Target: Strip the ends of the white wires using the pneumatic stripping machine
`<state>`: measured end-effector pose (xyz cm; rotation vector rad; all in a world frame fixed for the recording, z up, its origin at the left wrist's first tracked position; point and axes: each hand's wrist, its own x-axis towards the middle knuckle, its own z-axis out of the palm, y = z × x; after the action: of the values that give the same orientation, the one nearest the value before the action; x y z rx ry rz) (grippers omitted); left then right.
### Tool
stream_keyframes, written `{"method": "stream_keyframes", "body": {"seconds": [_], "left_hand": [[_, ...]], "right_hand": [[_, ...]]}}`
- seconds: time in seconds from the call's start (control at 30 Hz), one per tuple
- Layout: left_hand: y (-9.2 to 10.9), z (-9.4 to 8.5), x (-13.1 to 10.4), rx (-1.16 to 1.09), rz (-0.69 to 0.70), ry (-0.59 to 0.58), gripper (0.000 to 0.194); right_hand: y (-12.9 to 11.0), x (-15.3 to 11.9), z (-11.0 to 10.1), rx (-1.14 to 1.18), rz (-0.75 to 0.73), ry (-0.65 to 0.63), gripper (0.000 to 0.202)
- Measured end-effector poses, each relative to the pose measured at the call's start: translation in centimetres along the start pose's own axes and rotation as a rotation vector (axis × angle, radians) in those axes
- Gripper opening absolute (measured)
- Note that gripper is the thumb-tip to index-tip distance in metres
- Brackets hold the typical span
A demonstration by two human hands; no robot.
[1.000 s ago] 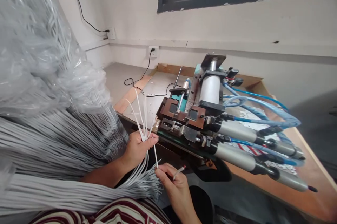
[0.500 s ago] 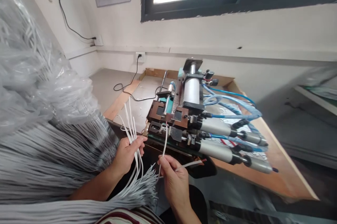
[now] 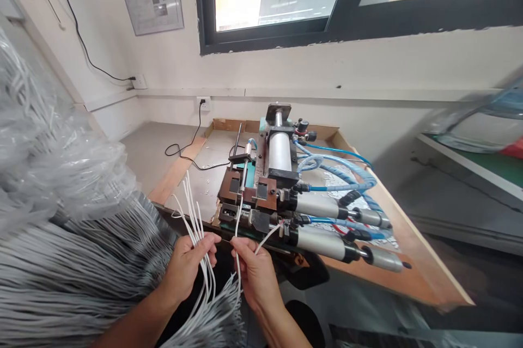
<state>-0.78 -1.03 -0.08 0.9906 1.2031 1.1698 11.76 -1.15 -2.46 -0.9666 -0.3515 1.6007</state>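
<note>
Pneumatic machine (image 3: 280, 153) on the counter (image 3: 194, 189), with my two hands in front of its near edge. My right hand (image 3: 255, 272) is closed to a narrow pinch, thumb against forefinger, on a single white cable (image 3: 238, 218). The cable rises nearly upright from my fingertips to the gap between two brown blocks (image 3: 267, 191) of the machine; whether its tip touches metal there is too small to tell. A second cable (image 3: 268, 237) projects from the same hand, slanting up to the right, its end close to the front cylinder (image 3: 321, 242). My left hand (image 3: 188, 262) is closed around a loose bundle of white cables (image 3: 195, 223), their upper ends fanned and slightly curled. Grey cables (image 3: 44, 272) lie massed at lower left, below crumpled plastic wrapping (image 3: 81, 171).

Handling: I judge each cable light and springy — stiff enough to stand over a short length, yet apt to bow if held far from its tip. The smooth jacket may slip under a slack pinch. The best hold is on the jacket a little below the end, leaving the tip free and my fingers clear of the blocks.
</note>
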Motion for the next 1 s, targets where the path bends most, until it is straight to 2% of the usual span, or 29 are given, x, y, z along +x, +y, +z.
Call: {"method": "stream_keyframes", "body": {"seconds": [0.17, 0.33, 0.5, 0.63, 0.73, 0.83, 1.0], "left_hand": [[0.0, 0.0, -0.2, -0.033, -0.020, -0.031, 0.023], [0.2, 0.4, -0.5, -0.094, -0.114, -0.055, 0.025], [0.1, 0.7, -0.6, -0.023, -0.011, -0.003, 0.017], [0.4, 0.9, -0.8, 0.058, 0.055, -0.076, 0.017], [0.7, 1.0, -1.0, 0.066, 0.061, -0.075, 0.023], [0.7, 0.8, -0.9, 0.035, 0.013, -0.069, 0.029], [0.5, 0.6, -0.8, -0.030, -0.005, -0.106, 0.030]], "right_hand": [[-0.3, 0.3, -0.1, -0.047, 0.003, -0.039, 0.031], [0.4, -0.1, -1.1, -0.228, -0.130, -0.149, 0.029], [1.8, -1.6, -1.5, -0.388, -0.296, -0.177, 0.026], [1.9, -2.3, -0.8, -0.463, -0.353, -0.246, 0.020], [1.6, -1.9, -1.0, -0.457, -0.393, -0.164, 0.023], [1.3, -1.1, -1.5, -0.384, -0.365, -0.059, 0.025], [0.7, -0.1, -1.5, -0.301, -0.284, -0.059, 0.030]]}}
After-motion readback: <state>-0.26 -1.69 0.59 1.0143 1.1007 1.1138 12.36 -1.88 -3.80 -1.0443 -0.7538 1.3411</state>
